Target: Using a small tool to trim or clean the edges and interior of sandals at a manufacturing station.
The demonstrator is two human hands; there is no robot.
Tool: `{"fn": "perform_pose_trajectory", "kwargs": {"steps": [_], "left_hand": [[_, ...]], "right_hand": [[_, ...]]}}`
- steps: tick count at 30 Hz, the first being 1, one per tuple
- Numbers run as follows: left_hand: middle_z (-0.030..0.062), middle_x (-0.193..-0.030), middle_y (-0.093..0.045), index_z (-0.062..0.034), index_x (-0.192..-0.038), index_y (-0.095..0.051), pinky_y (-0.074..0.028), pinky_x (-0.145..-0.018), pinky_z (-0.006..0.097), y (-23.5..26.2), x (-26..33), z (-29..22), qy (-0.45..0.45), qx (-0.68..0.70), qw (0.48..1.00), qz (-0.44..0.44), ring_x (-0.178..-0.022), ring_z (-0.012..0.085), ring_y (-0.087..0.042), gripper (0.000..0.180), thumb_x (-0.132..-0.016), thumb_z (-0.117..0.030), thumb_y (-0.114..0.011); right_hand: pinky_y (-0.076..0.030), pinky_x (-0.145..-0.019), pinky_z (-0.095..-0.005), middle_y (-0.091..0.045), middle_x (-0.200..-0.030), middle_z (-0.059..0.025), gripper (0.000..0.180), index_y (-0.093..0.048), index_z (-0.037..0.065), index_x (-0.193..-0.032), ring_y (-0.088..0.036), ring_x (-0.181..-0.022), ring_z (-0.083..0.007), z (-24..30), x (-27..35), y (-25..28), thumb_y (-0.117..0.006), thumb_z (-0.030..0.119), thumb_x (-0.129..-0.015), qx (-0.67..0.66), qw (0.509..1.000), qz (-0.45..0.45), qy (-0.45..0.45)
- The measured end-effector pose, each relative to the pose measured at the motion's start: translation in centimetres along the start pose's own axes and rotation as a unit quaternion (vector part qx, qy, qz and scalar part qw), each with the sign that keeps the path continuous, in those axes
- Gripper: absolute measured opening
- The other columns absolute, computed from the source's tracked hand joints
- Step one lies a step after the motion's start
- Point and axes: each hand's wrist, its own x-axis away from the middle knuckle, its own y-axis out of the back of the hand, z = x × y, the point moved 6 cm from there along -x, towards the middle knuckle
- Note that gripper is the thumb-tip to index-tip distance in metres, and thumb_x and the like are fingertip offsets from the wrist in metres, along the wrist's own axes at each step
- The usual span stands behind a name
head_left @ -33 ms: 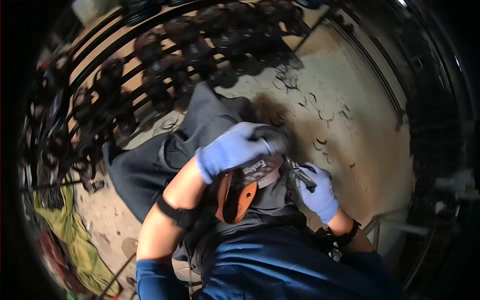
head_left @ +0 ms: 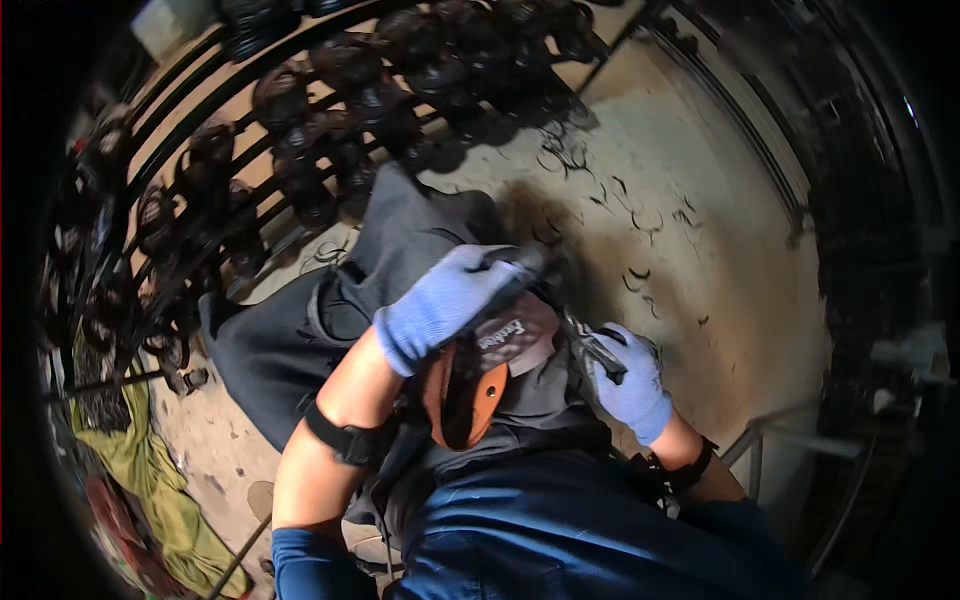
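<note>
Over the dark cloth on my lap is a sandal (head_left: 505, 345), with a dark printed insole and a brown strap (head_left: 485, 405) fastened by a stud. My left hand (head_left: 450, 295), in a blue glove with dark fingertips, is closed around its dark far end. To the right, my gloved right hand (head_left: 635, 385) grips a hand tool (head_left: 597, 352) that looks like cutters, with a metallic tip and dark handle. The tip points at the sandal's right edge; whether they touch, I cannot tell. My left fingers partly hide the sandal's far end.
Several dark sandals (head_left: 375, 95) fill a barred rack ahead and to the left. Thin curved dark strips (head_left: 640, 275) lie scattered on the floor (head_left: 735, 290). At the lower left is a green cloth (head_left: 150, 470); a metal frame (head_left: 800, 440) stands at the right.
The view has shifted slightly. My left hand and the sandal's far end have turned a little, leaving more of the insole showing. Both hands keep their hold.
</note>
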Motion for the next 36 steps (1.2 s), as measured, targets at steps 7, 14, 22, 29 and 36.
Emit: {"fn": "perform_pose_trajectory", "kwargs": {"steps": [7,14,22,29,36], "left_hand": [[0.0116,-0.100,-0.069,-0.0003,-0.117,-0.059,-0.049,-0.084,0.029,-0.9,0.8,1.6,-0.094,-0.161,0.982,-0.024,-0.091,0.0147,-0.063,0.045,-0.074,-0.006,-0.068],[0.0102,-0.105,-0.068,0.0017,-0.115,-0.060,-0.046,-0.088,0.028,-0.9,1.2,2.0,-0.100,-0.183,0.977,-0.054,-0.097,0.0140,-0.061,0.049,-0.068,-0.002,-0.073],[0.0089,-0.103,-0.069,-0.0001,-0.115,-0.061,-0.047,-0.087,0.028,-1.3,0.8,2.0,-0.106,-0.209,0.971,-0.049,-0.094,0.0136,-0.062,0.050,-0.068,-0.005,-0.075],[0.0137,-0.097,-0.069,-0.0026,-0.114,-0.061,-0.050,-0.082,0.031,-2.4,0.8,1.1,-0.100,-0.254,0.961,-0.052,-0.090,0.0223,-0.066,0.052,-0.067,-0.019,-0.077],[0.0219,-0.096,-0.066,-0.0035,-0.122,-0.055,-0.051,-0.080,0.037,-4.0,0.9,2.0,-0.118,-0.275,0.952,-0.071,-0.091,0.0356,-0.064,0.065,-0.066,-0.029,-0.077]], "right_hand": [[-0.051,-0.069,-0.0396,-0.061,-0.101,-0.0211,0.027,-0.065,0.007,-0.102,-0.061,-0.080,-0.0377,-1.0,1.5,-0.9,-0.066,0.011,-0.076,-0.098,0.995,-0.004,-0.023],[-0.050,-0.062,-0.0436,-0.060,-0.087,-0.0134,0.038,-0.063,0.015,-0.114,-0.062,-0.070,-0.0322,1.2,-3.3,1.1,-0.061,0.018,-0.077,0.042,0.982,0.177,0.048],[-0.047,-0.060,-0.0409,-0.059,-0.082,-0.0089,0.035,-0.067,0.018,-0.111,-0.060,-0.067,-0.0300,1.6,-5.4,2.6,-0.063,0.016,-0.076,0.094,0.966,0.216,0.106],[-0.051,-0.070,-0.0396,-0.065,-0.083,-0.0115,0.031,-0.065,0.015,-0.109,-0.065,-0.077,-0.0268,3.8,-8.6,2.7,-0.055,0.022,-0.081,0.190,0.904,0.322,0.207],[-0.047,-0.061,-0.0376,-0.060,-0.082,-0.0070,0.034,-0.066,0.020,-0.111,-0.060,-0.069,-0.0241,4.3,-8.2,2.0,-0.059,0.019,-0.078,0.205,0.858,0.383,0.274]]}}
